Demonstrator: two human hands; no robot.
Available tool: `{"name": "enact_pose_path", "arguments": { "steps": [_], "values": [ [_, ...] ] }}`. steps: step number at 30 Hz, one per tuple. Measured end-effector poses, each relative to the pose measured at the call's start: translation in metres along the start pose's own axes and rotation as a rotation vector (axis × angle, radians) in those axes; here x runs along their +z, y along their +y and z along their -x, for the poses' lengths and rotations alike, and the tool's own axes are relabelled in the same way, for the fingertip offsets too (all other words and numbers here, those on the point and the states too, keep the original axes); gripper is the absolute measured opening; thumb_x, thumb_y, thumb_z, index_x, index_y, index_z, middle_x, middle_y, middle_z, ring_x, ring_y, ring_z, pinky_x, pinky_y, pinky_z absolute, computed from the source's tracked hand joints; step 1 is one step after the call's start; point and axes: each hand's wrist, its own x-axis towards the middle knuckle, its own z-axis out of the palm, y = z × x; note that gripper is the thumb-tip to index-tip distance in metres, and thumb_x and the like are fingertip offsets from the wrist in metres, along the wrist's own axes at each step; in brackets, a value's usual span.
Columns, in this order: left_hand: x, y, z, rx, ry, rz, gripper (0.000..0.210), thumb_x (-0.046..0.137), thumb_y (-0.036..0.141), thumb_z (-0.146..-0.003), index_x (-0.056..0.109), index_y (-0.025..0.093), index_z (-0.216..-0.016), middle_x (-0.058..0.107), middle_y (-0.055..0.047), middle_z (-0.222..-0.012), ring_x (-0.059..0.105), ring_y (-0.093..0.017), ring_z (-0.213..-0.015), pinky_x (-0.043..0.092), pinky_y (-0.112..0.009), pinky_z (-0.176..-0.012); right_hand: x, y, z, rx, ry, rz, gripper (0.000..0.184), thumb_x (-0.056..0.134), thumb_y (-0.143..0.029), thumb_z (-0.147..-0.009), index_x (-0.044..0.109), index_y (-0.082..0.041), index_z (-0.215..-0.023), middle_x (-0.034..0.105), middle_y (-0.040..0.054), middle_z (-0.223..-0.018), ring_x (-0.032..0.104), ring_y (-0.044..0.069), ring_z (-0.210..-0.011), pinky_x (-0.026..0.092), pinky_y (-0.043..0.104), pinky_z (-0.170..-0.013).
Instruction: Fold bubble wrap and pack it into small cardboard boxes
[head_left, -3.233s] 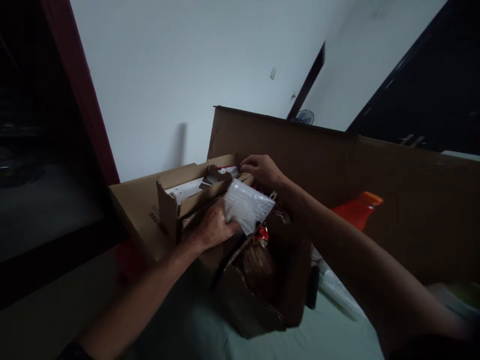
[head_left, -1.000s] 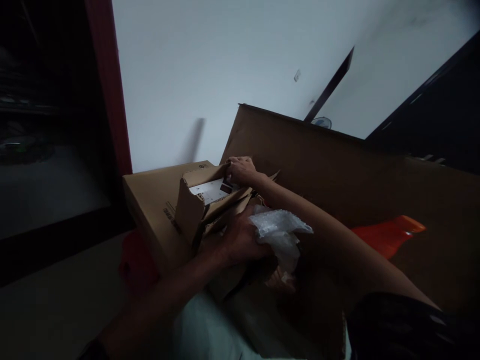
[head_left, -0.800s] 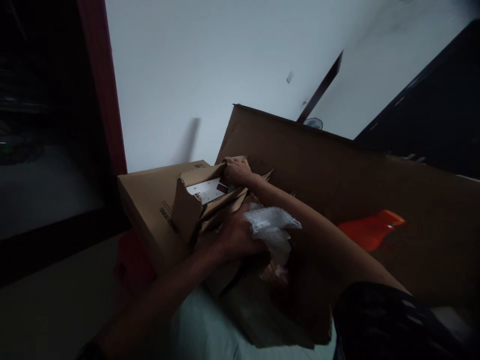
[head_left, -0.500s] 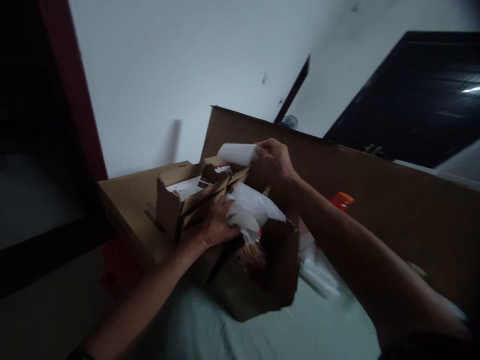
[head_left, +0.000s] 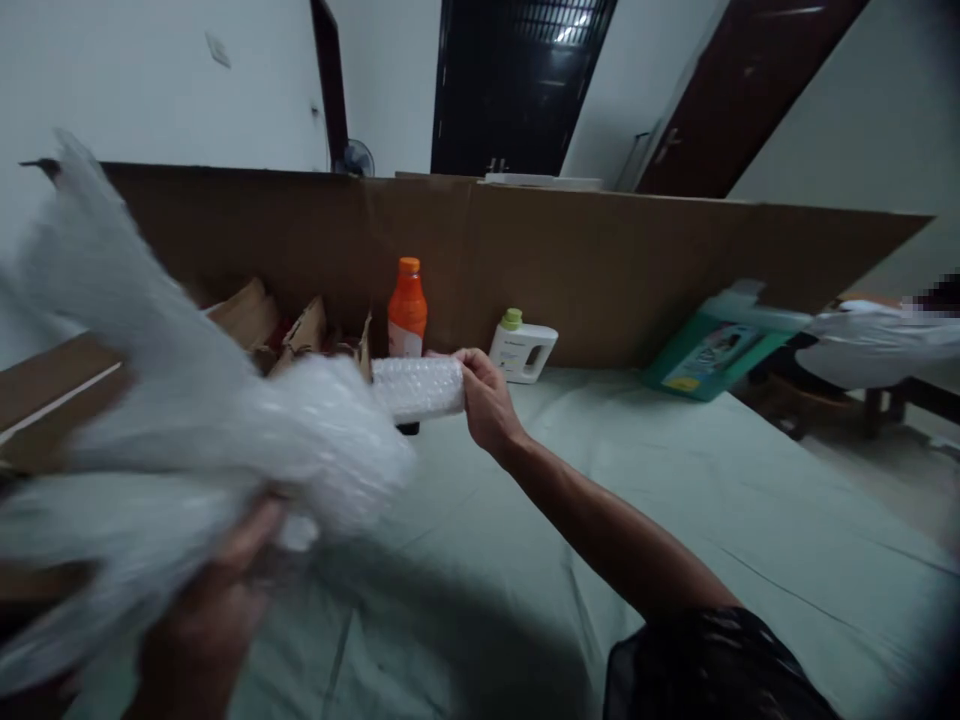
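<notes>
My left hand [head_left: 214, 605], blurred by motion, grips a large crumpled sheet of bubble wrap [head_left: 217, 410] at the lower left. The loose wrap spreads up and to the left, in front of part of the cardboard boxes [head_left: 244, 312]. Further forward, my right hand [head_left: 487, 400] is closed on the right end of a small roll of bubble wrap [head_left: 418, 388]. Whether anything is inside the roll cannot be seen. Just behind the roll stands an orange bottle [head_left: 407, 305].
A tall cardboard panel [head_left: 600, 260] runs along the back of the cloth-covered surface [head_left: 637, 440]. Against it are a white jug with a green cap [head_left: 517, 352] and, further right, a large container of green liquid [head_left: 712, 350]. A clear plastic bag [head_left: 885, 345] lies beyond the right edge.
My view has turned right. Both hands have come away from the cardboard box, the right hand with the roll and the left with the wrap, which now hangs spread out.
</notes>
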Motion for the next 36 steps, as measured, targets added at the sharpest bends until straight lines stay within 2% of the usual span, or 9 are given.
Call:
{"name": "enact_pose_path", "arguments": {
  "steps": [3,7,11,18,24,27,30,33,36],
  "values": [
    [0.066,0.025,0.05,-0.256,-0.221,0.143,0.02,0.072,0.045,-0.068,0.069,0.025,-0.07,0.071,0.002,-0.071,0.071,-0.025,-0.071,0.061,-0.042,-0.069,-0.054,0.007,0.031,0.041,0.031,0.033,0.029,0.066,-0.048,-0.079,0.049,-0.024,-0.08,0.067,0.0008,-0.085,0.052,0.014,-0.067,0.037,0.025,-0.056],
    [0.135,0.032,0.1,-0.961,-0.549,0.603,0.037,0.08,0.041,-0.058,0.068,0.018,-0.084,0.072,0.001,-0.077,0.066,-0.017,-0.066,0.054,-0.028,-0.063,-0.119,0.025,0.087,0.107,0.024,0.138,0.028,0.066,-0.051,-0.085,0.056,-0.024,-0.084,0.072,0.005,-0.098,0.06,0.019,-0.08,0.045,0.029,-0.065],
    [0.163,0.032,0.134,-1.072,-0.699,0.659,0.049,0.085,0.041,-0.052,0.069,0.016,-0.091,0.072,-0.001,-0.078,0.065,-0.017,-0.068,0.051,-0.028,-0.065,-0.165,0.043,0.129,0.253,0.033,0.203,0.037,0.069,-0.055,-0.083,0.064,-0.026,-0.104,0.071,0.0072,-0.117,0.065,0.024,-0.099,0.05,0.036,-0.081],
    [0.183,0.033,0.13,-0.944,-0.777,0.625,0.047,0.08,0.046,-0.058,0.069,0.015,-0.093,0.07,-0.002,-0.076,0.064,-0.017,-0.066,0.05,-0.028,-0.064,-0.205,0.057,0.126,0.432,-0.082,0.103,0.045,0.073,-0.056,-0.077,0.072,-0.021,-0.106,0.074,0.0062,-0.093,0.065,0.022,-0.075,0.049,0.033,-0.064],
    [0.236,0.026,0.049,-0.629,-0.705,0.526,0.047,0.074,0.045,-0.066,0.068,0.017,-0.103,0.072,-0.003,-0.084,0.065,-0.017,-0.068,0.05,-0.026,-0.062,-0.199,0.048,0.032,-0.065,0.057,0.482,0.043,0.056,-0.046,-0.091,0.065,-0.02,-0.124,0.071,0.0106,-0.117,0.068,0.026,-0.1,0.055,0.041,-0.084],
    [0.288,0.022,0.002,-0.455,-0.647,0.438,0.058,0.073,0.042,-0.072,0.06,0.019,-0.123,0.074,-0.008,-0.11,0.069,-0.022,-0.096,0.054,-0.03,-0.081,-0.184,0.052,-0.039,-0.296,0.042,0.677,0.045,0.05,-0.035,-0.093,0.059,-0.024,-0.135,0.056,0.0119,-0.146,0.051,0.028,-0.136,0.041,0.05,-0.112],
    [0.323,0.008,-0.018,-0.344,-0.573,0.261,0.074,0.079,0.036,-0.069,0.05,0.017,-0.135,0.061,-0.018,-0.139,0.055,-0.032,-0.132,0.047,-0.042,-0.105,-0.177,0.074,-0.085,-0.293,-0.054,0.752,0.058,0.06,-0.032,-0.084,0.056,-0.024,-0.141,0.048,0.013,-0.155,0.042,0.03,-0.145,0.033,0.052,-0.119],
    [0.329,-0.017,-0.008,-0.236,-0.529,0.112,0.084,0.08,0.03,-0.069,0.043,0.016,-0.143,0.035,-0.023,-0.161,0.024,-0.038,-0.154,0.028,-0.052,-0.121,-0.18,0.113,-0.093,-0.233,-0.142,0.82,0.061,0.062,-0.033,-0.081,0.057,-0.02,-0.141,0.049,0.0175,-0.153,0.046,0.034,-0.141,0.036,0.055,-0.117],
    [0.325,-0.043,0.008,-0.039,-0.592,-0.079,0.085,0.074,0.027,-0.075,0.037,0.015,-0.151,0.016,-0.022,-0.168,0.014,-0.039,-0.157,0.02,-0.052,-0.125,-0.186,0.149,-0.085,-0.197,-0.177,0.866,0.061,0.06,-0.035,-0.085,0.054,-0.019,-0.143,0.042,0.0199,-0.158,0.043,0.037,-0.144,0.035,0.057,-0.117]
  ]
}}
